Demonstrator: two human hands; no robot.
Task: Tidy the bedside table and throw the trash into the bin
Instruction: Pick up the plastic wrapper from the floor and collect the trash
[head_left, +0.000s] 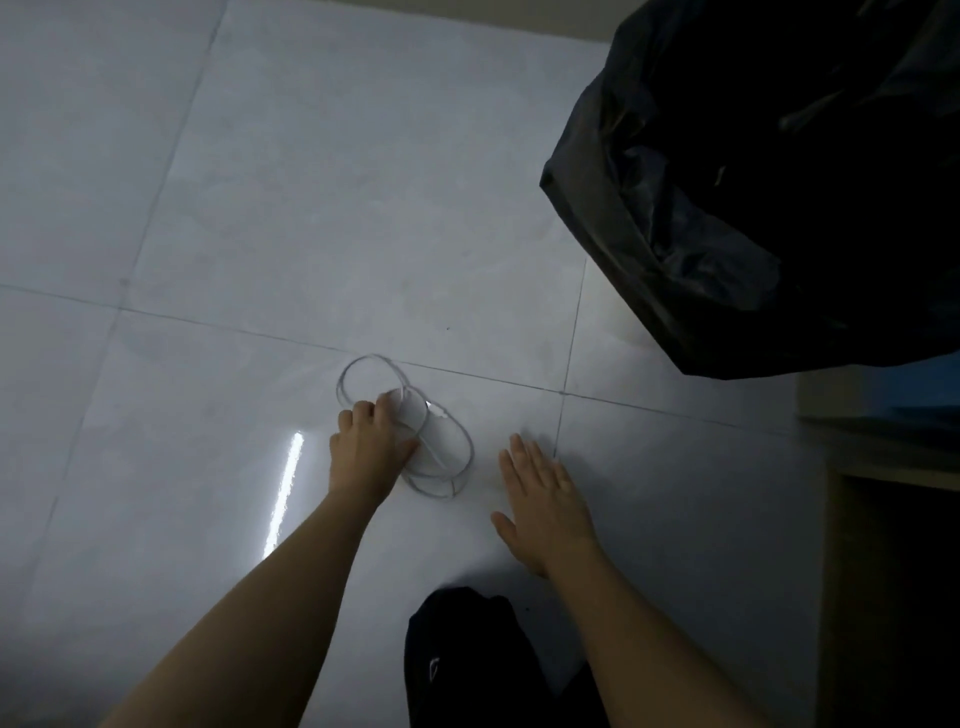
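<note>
Your left hand (370, 448) grips a looped white cable (418, 415) on the floor tiles (260, 208), below-left of the black bin bag (737, 218). Your right hand (545, 501) is spread flat, fingers straight, just beside the cable on the bag's side. The small logo on your black trouser leg (457, 665) is too blurred to read.

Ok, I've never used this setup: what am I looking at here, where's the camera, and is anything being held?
No machine here: these are a person's bare arms, seen by one camera worn on the head, looking down at a tiled floor. The left hand grips a clear cup lying on its side on the floor. The right hand is open beside it, holding nothing. A black bin bag sits upper right, wooden furniture below it.
</note>
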